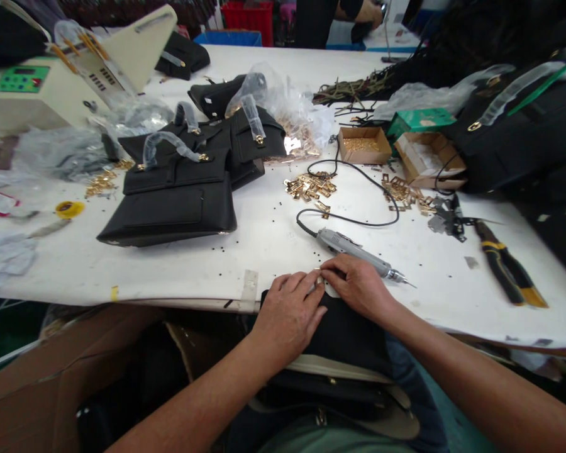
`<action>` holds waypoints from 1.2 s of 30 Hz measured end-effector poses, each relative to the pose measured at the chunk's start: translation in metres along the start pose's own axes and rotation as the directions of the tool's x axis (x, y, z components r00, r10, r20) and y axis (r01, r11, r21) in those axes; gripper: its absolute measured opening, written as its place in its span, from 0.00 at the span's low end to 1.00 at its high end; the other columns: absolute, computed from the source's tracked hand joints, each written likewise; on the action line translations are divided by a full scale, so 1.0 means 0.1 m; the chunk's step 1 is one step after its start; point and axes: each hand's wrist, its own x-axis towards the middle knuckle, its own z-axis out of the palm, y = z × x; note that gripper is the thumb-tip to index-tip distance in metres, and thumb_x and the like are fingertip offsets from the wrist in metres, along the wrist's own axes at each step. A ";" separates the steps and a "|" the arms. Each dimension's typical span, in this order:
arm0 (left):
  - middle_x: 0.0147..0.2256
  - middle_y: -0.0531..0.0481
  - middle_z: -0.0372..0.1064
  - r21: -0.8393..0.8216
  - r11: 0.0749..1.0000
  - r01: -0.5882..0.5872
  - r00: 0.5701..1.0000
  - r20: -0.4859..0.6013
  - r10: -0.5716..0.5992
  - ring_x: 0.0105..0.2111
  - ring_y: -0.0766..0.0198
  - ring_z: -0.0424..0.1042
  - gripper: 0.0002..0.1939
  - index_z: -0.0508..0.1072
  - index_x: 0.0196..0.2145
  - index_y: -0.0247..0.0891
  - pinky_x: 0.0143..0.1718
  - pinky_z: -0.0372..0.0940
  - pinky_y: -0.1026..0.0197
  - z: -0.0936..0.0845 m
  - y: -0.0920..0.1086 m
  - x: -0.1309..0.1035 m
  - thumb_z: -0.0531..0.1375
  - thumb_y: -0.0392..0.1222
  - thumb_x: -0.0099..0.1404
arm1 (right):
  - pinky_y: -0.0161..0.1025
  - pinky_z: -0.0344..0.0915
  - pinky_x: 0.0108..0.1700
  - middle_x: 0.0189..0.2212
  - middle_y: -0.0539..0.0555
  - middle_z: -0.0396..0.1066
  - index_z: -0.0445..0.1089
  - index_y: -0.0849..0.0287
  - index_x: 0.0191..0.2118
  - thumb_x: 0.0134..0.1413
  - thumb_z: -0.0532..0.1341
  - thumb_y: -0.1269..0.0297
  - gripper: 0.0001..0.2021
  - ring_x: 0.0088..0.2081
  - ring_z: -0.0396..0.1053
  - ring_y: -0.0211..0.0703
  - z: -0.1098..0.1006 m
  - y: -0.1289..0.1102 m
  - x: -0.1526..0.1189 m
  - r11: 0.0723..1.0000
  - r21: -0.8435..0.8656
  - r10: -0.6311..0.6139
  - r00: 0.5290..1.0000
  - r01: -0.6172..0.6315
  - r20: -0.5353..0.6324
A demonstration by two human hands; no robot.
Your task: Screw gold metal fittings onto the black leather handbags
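Note:
A black handbag (346,333) lies in my lap with its flap spread up against the table edge and its beige lining showing. My left hand (295,308) is closed over the flap, holding its upper edge. At that edge, a small shiny metal fitting (319,279) shows between my two hands. My right hand (356,283) pinches at the fitting with thumb and fingertips, which partly hide it. Just behind my right hand, a grey electric screwdriver (353,248) rests on the table, its bit pointing right and its black cord looping backward.
Several black handbags (170,211) stand at the left of the white table (170,270). Gold metal plates (311,186) lie piled mid-table, near a cardboard box of small gold parts (364,146). Pliers (509,264) lie at right. A beige machine (33,94) stands back left.

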 end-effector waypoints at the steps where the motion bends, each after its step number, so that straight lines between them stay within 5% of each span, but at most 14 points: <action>1: 0.63 0.44 0.65 0.000 1.000 -0.003 1.000 0.008 0.003 0.59 0.49 0.65 0.19 0.69 0.58 0.41 0.57 0.61 0.43 0.00 0.00 0.00 0.59 0.45 0.72 | 0.43 0.68 0.46 0.37 0.55 0.77 0.78 0.55 0.40 0.65 0.61 0.64 0.08 0.40 0.74 0.48 0.00 -0.01 0.00 1.000 -0.003 0.001 1.000 -0.001 0.004; 18: 0.62 0.44 0.67 0.047 0.999 -0.022 0.997 0.072 0.018 0.58 0.49 0.65 0.21 0.68 0.60 0.39 0.56 0.63 0.44 -0.07 0.00 0.04 0.58 0.45 0.72 | 0.39 0.63 0.38 0.32 0.53 0.76 0.76 0.57 0.36 0.60 0.62 0.68 0.05 0.34 0.71 0.44 -0.01 -0.05 0.03 0.998 -0.030 0.049 0.999 -0.049 -0.002; 24: 0.61 0.45 0.69 0.110 0.993 -0.043 0.999 0.002 0.043 0.57 0.49 0.68 0.20 0.70 0.60 0.40 0.55 0.64 0.45 -0.06 -0.02 0.04 0.57 0.41 0.72 | 0.36 0.61 0.35 0.30 0.52 0.75 0.76 0.58 0.34 0.58 0.63 0.70 0.04 0.32 0.70 0.41 0.00 -0.10 0.02 0.999 -0.036 0.010 0.998 -0.012 -0.059; 31: 0.59 0.45 0.72 0.214 0.970 -0.115 0.986 -0.093 0.138 0.53 0.49 0.72 0.18 0.74 0.56 0.41 0.50 0.69 0.48 0.05 -0.10 0.08 0.57 0.39 0.70 | 0.40 0.64 0.46 0.43 0.55 0.75 0.75 0.52 0.50 0.61 0.64 0.60 0.12 0.44 0.71 0.47 -0.36 -0.10 -0.02 0.964 -0.264 -0.057 0.971 -0.007 -0.234; 36: 0.58 0.47 0.73 0.288 0.946 -0.146 0.963 -0.177 0.203 0.52 0.51 0.74 0.19 0.75 0.56 0.43 0.47 0.72 0.50 0.15 -0.18 0.04 0.57 0.41 0.69 | 0.45 0.63 0.52 0.49 0.57 0.73 0.72 0.54 0.57 0.56 0.68 0.61 0.22 0.50 0.69 0.52 -0.51 0.11 -0.11 0.936 -0.340 0.039 0.985 -0.095 -0.169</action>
